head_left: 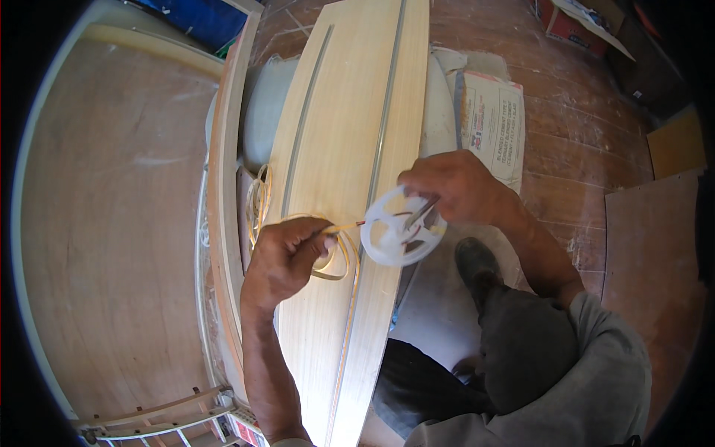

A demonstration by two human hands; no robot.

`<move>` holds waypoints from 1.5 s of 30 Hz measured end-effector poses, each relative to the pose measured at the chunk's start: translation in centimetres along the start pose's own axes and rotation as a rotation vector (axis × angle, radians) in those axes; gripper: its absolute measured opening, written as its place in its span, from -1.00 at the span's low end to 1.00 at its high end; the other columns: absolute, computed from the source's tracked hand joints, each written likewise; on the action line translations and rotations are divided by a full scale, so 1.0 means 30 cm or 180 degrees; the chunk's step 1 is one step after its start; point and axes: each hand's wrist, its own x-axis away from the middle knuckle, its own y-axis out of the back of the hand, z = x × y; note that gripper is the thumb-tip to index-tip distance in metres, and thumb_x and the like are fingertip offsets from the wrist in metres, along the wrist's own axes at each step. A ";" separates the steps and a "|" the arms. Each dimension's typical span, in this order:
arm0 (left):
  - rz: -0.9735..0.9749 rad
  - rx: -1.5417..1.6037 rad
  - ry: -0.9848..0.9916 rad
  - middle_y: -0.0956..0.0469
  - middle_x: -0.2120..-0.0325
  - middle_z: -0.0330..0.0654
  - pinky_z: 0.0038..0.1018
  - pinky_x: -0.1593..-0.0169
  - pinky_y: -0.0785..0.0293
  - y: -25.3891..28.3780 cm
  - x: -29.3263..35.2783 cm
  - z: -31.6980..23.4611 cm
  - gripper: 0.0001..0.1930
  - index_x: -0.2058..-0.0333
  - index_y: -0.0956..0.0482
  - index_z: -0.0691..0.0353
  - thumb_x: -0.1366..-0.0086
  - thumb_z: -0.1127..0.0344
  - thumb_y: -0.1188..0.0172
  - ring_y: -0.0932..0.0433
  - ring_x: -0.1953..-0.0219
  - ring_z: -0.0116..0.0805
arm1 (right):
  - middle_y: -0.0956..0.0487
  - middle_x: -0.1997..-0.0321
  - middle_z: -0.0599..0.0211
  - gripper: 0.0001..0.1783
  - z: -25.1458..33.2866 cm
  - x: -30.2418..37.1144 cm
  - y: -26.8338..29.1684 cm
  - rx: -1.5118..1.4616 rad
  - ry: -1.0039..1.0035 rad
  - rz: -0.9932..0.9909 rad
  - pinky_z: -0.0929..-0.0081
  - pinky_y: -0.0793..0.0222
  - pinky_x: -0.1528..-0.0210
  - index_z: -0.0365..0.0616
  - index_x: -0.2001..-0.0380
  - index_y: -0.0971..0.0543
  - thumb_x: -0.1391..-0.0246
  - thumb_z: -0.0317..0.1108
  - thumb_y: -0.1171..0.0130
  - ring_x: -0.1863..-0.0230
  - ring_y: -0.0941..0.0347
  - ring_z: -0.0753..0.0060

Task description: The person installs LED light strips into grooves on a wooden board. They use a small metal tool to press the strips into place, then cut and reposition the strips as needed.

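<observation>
A long pale wooden panel [339, 134] with two grooves serves as the surface, lying across white sacks [484, 119] on a brown wooden floor [573, 156]. The right hand [458, 186] has its grip closed on a white plastic reel [402, 227] over the panel's right groove. The left hand [283, 257] pinches the yellowish strip [339, 257] (looped beside the reel) on the panel. A large plywood sheet [112, 208] lies to the left.

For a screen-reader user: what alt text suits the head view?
A person's right hand holds a white spoked reel over a pale wooden panel, while the left hand pinches the end of a thin yellowish strip looping off it.
</observation>
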 end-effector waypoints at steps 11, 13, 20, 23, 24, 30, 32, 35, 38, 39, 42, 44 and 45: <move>-0.1499 0.2006 -0.0227 -0.63 0.44 -0.12 -0.54 0.46 -0.48 -0.238 -0.131 0.028 -0.77 0.14 -0.48 0.29 -0.68 0.23 -0.03 -0.56 0.56 -0.47 | -0.67 0.37 0.25 -0.60 0.075 0.002 -0.181 -0.1490 -0.0385 -0.0468 0.23 -0.55 0.34 -0.19 -0.05 -0.62 -0.21 -0.26 -0.41 0.42 -0.62 0.27; -0.2213 0.2272 -0.0106 -0.62 0.44 -0.09 -0.56 0.52 -0.45 -0.250 -0.125 0.005 -0.71 0.14 -0.41 0.24 -0.71 0.14 0.06 -0.57 0.58 -0.43 | -0.68 0.35 0.25 -0.59 0.059 0.045 -0.209 -0.2339 -0.1209 -0.0926 0.34 -0.48 0.42 -0.25 -0.09 -0.60 -0.33 -0.19 -0.35 0.50 -0.54 0.43; -0.3148 0.2307 -0.0608 -0.62 0.47 -0.14 -0.56 0.54 -0.40 -0.307 -0.133 0.018 -0.67 0.19 -0.37 0.19 -0.71 0.06 0.06 -0.53 0.58 -0.45 | -0.67 0.20 0.19 -0.46 0.105 0.075 -0.181 -0.4492 -0.2056 -0.0606 0.64 -0.34 0.53 -0.29 -0.20 -0.49 -0.43 -0.07 -0.29 0.57 -0.38 0.66; -0.2788 0.2129 -0.0562 -0.61 0.48 -0.19 -0.61 0.55 -0.35 -0.331 -0.113 -0.002 -0.67 0.22 -0.38 0.14 -0.71 0.04 0.06 -0.50 0.59 -0.52 | -0.70 0.27 0.28 -0.56 0.124 0.032 -0.157 -0.4381 -0.2212 -0.0732 0.63 -0.32 0.53 -0.29 -0.12 -0.53 -0.40 -0.18 -0.32 0.57 -0.36 0.68; -0.2663 0.2011 -0.0539 -0.61 0.48 -0.20 -0.61 0.55 -0.34 -0.336 -0.103 -0.006 -0.67 0.23 -0.38 0.13 -0.71 0.04 0.06 -0.49 0.60 -0.54 | -0.72 0.29 0.29 -0.61 0.125 0.020 -0.140 -0.4294 -0.2262 -0.0763 0.62 -0.31 0.54 -0.29 -0.08 -0.54 -0.39 -0.22 -0.33 0.58 -0.36 0.69; -0.2442 0.0724 -0.0778 -0.52 0.52 -0.32 -0.62 0.58 -0.15 -0.008 -0.053 0.112 -0.69 0.26 -0.43 0.08 -0.70 0.07 0.03 -0.33 0.61 -0.64 | -0.76 0.29 0.25 -0.66 -0.011 0.066 0.031 -0.2789 -0.0961 0.1616 0.38 -0.52 0.32 -0.23 0.06 -0.64 -0.23 -0.24 -0.44 0.36 -0.68 0.38; -0.2532 0.0550 -0.1016 -0.53 0.50 -0.31 -0.65 0.51 -0.25 0.199 -0.049 0.108 -0.71 0.26 -0.46 0.10 -0.68 0.10 -0.04 -0.36 0.56 -0.66 | -0.77 0.27 0.17 -0.65 -0.011 0.069 0.053 -0.2231 -0.0992 0.2536 0.29 -0.54 0.23 -0.24 0.09 -0.67 -0.19 -0.23 -0.45 0.25 -0.72 0.25; -0.3068 0.0182 -0.0989 -0.54 0.50 -0.26 -0.59 0.50 -0.26 0.491 -0.079 0.041 -0.72 0.21 -0.49 0.14 -0.69 0.14 0.04 -0.38 0.56 -0.58 | -0.77 0.25 0.06 -0.63 -0.018 0.084 0.036 -0.1725 -0.1106 0.3119 0.21 -0.55 0.16 -0.26 0.10 -0.68 -0.16 -0.21 -0.46 0.18 -0.74 0.11; -0.3832 0.0893 -0.1310 -0.63 0.31 -0.10 -0.52 0.28 -0.45 0.709 -0.159 -0.048 -0.70 0.01 -0.55 0.25 -0.69 0.19 0.11 -0.52 0.41 -0.42 | -0.76 0.25 0.01 -0.60 -0.009 0.080 0.003 -0.1639 -0.1219 0.3196 0.18 -0.53 0.16 -0.26 0.11 -0.68 -0.14 -0.17 -0.47 0.18 -0.73 0.02; -0.4112 0.1092 -0.1239 -0.65 0.23 -0.04 -0.47 0.16 -0.51 0.762 -0.194 -0.065 -0.67 -0.08 -0.54 0.29 -0.69 0.21 0.13 -0.57 0.34 -0.36 | -0.75 0.25 0.00 -0.60 -0.005 0.075 -0.001 -0.1630 -0.1254 0.3184 0.16 -0.53 0.16 -0.25 0.11 -0.68 -0.14 -0.16 -0.47 0.18 -0.73 0.00; -0.3903 0.1243 -0.0319 -0.63 0.03 0.09 -0.19 -0.09 -0.53 0.906 -0.239 0.022 -0.56 -0.20 -0.48 0.35 -0.66 0.07 0.03 -0.65 0.10 -0.23 | -0.74 0.29 0.02 -0.58 0.002 0.080 -0.025 -0.1634 -0.0945 0.2988 0.18 -0.51 0.24 -0.23 0.10 -0.66 -0.17 -0.13 -0.49 0.24 -0.73 0.03; -0.2834 -0.0280 0.0763 -0.52 -0.28 0.08 -0.01 -0.44 -0.29 0.947 -0.210 0.130 -0.18 -0.41 -0.29 0.36 -0.48 -0.23 -0.19 -0.48 -0.35 0.05 | -0.74 0.28 0.01 -0.58 0.001 0.083 -0.022 -0.1528 -0.0869 0.3036 0.19 -0.51 0.23 -0.23 0.09 -0.66 -0.17 -0.12 -0.49 0.23 -0.73 0.04; -0.2866 -0.0561 0.1024 -0.47 -0.34 0.10 0.00 -0.47 -0.25 0.903 -0.211 0.187 -0.03 -0.45 -0.25 0.37 -0.37 -0.32 -0.28 -0.39 -0.42 0.08 | -0.74 0.27 0.01 -0.58 -0.003 0.082 -0.028 -0.1486 -0.0812 0.3061 0.19 -0.51 0.23 -0.23 0.09 -0.66 -0.17 -0.12 -0.49 0.22 -0.73 0.04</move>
